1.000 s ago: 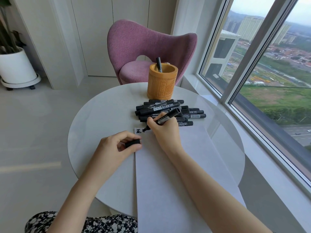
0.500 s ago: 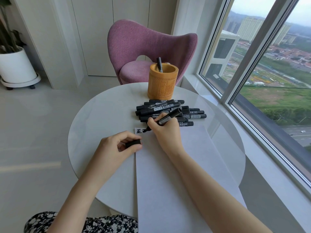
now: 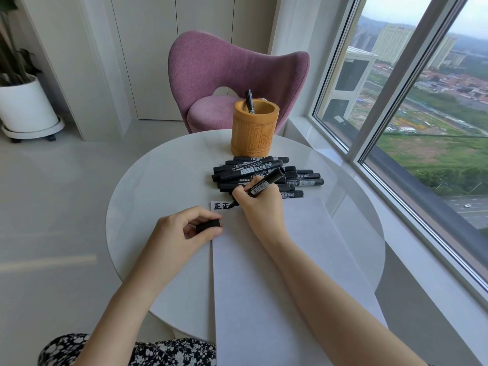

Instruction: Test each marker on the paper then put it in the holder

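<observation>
Fingers of the left hand (image 3: 182,233), centre left of the frame, curl round a black cap (image 3: 208,225), pinching it between thumb and forefinger at the left edge of the paper (image 3: 277,273). Just right, the right hand (image 3: 261,207) grips an uncapped marker (image 3: 260,186) in curled fingers, its barrel slanting up and right out of them and its tip on the paper's top left corner beside two black characters (image 3: 221,206). Above, toward upper centre, lie the pile of capped markers (image 3: 264,169) and the wooden holder (image 3: 254,130), one marker (image 3: 249,101) standing in it.
</observation>
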